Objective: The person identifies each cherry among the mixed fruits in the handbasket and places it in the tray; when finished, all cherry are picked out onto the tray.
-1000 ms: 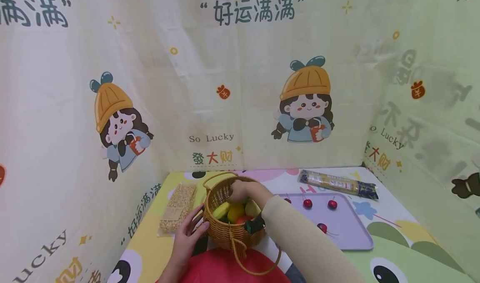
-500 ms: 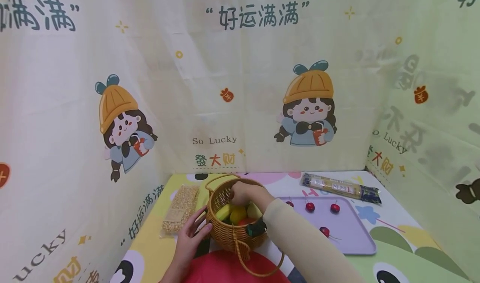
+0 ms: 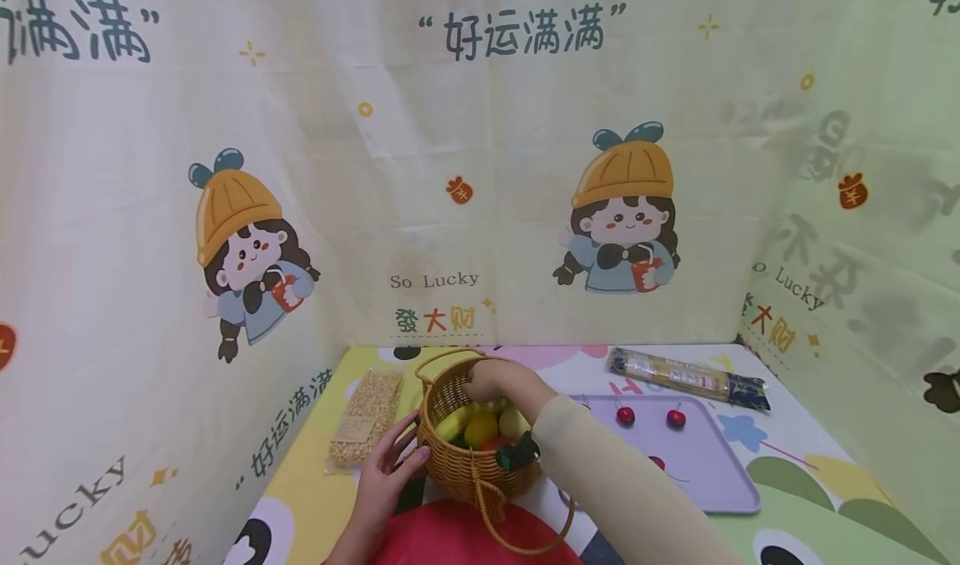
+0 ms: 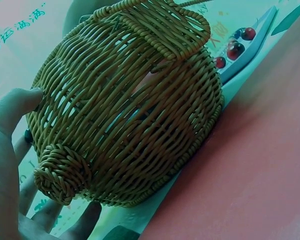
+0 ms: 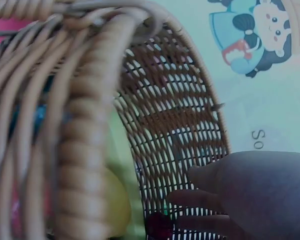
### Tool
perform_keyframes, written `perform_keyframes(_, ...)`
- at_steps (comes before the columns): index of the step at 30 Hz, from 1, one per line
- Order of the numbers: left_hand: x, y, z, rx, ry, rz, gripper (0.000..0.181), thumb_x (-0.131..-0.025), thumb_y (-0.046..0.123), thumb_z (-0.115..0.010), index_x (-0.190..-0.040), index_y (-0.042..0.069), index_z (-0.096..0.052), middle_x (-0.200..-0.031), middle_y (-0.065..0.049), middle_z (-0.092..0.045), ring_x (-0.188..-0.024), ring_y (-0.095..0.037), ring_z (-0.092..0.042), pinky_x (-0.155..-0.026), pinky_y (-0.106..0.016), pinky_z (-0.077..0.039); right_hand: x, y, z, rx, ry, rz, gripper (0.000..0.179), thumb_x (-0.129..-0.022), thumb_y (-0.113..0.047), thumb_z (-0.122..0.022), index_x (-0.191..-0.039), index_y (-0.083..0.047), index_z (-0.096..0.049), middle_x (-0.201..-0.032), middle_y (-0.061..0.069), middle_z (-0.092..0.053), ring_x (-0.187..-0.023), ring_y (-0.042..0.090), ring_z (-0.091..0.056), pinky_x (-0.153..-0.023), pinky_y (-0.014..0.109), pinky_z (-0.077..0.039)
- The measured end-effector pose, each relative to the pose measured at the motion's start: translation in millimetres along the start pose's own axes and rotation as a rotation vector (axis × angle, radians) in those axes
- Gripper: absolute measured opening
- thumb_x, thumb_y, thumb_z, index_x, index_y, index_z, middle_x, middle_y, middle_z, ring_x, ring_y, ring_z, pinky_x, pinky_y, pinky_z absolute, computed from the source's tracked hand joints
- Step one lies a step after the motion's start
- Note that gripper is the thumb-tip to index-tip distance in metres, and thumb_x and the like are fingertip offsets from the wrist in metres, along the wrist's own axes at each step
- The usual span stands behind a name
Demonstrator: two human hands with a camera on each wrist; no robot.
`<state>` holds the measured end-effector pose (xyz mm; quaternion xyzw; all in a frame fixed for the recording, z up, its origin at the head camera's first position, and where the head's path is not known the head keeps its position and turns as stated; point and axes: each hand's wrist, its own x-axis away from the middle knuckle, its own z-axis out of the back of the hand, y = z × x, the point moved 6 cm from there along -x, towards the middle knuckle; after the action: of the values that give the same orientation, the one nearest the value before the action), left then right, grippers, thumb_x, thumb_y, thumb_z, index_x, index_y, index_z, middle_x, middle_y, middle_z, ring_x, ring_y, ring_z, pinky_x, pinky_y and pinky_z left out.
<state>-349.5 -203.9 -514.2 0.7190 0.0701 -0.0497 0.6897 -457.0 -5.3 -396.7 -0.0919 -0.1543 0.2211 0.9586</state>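
A brown wicker basket [image 3: 472, 473] holds a banana [image 3: 452, 423], a yellow round fruit [image 3: 481, 428], a pale round fruit [image 3: 513, 423] and a red fruit [image 3: 498, 443]. My left hand [image 3: 382, 473] rests against its left side, thumb and spread fingers touching the wicker. In the left wrist view the thumb lies on the wall beside a woven knob [image 4: 62, 174]. Inside the rim is my right hand [image 3: 491, 380], reaching down from above. The right wrist view has its fingers extended, with a dark red cherry [image 5: 159, 225] just beyond the fingertips.
Several cherries, one a red cherry [image 3: 676, 418], lie on a lilac tray [image 3: 712, 482] right of the basket. Behind it is a long noodle packet [image 3: 686, 377]. A bag of grains [image 3: 366, 419] lies to the left. The basket's rope handle [image 3: 525, 551] hangs at the front.
The right hand has risen slightly inside the basket, and more of the fruit shows beneath it. The left hand stays at the basket's side. The head view has shifted a little.
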Motion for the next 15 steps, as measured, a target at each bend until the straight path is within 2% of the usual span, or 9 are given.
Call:
perform_keyframes(2,-0.4,0.2,-0.4,-0.001,-0.001,-0.005,0.06,-0.104,0.017,-0.079,-0.161,0.024,-0.061,-0.172,-0.004,-0.05,-0.138,0.005,-0.061,-0.102,-0.026,-0.06,0.8,1.6,-0.7,0.001,-0.006,0.004,0.04,-0.117,-0.04,-0.049,-0.106,-0.011,-0.074,-0.097,0.004,-0.068,-0.091,0.019,-0.062,-0.094,0.038,-0.051)
perform_keyframes(7,0.0,-0.7,-1.3,-0.028,-0.004,-0.011,0.06,-0.106,0.019,-0.078,-0.162,0.022,-0.059,-0.173,-0.009,-0.049,-0.144,-0.005,-0.059,-0.102,-0.026,-0.06,4.4,2.8,-4.6,0.036,-0.029,0.07,0.045,-0.119,-0.041,-0.046,-0.134,-0.01,-0.076,-0.13,0.007,-0.077,-0.12,0.021,-0.071,-0.105,0.037,-0.054)
perform_keyframes(11,1.6,-3.3,-0.8,-0.024,0.008,0.0,0.058,-0.105,0.02,-0.079,-0.16,0.026,-0.061,-0.172,-0.007,-0.05,-0.153,-0.022,-0.054,-0.102,-0.028,-0.06,6.3,0.8,-7.7,0.075,-0.031,0.118,0.044,-0.119,-0.038,-0.047,-0.136,-0.009,-0.076,-0.144,0.01,-0.072,-0.131,0.022,-0.066,-0.111,0.038,-0.052)
perform_keyframes(15,3.6,-5.2,-1.3,-0.027,0.009,0.0,0.059,-0.105,0.021,-0.078,-0.161,0.027,-0.06,-0.173,-0.008,-0.048,-0.159,-0.035,-0.048,-0.104,-0.03,-0.059,6.8,1.6,-15.3,0.105,-0.045,0.097,0.042,-0.115,-0.034,-0.054,-0.145,-0.009,-0.071,-0.16,0.012,-0.057,-0.14,0.022,-0.058,-0.117,0.037,-0.05)
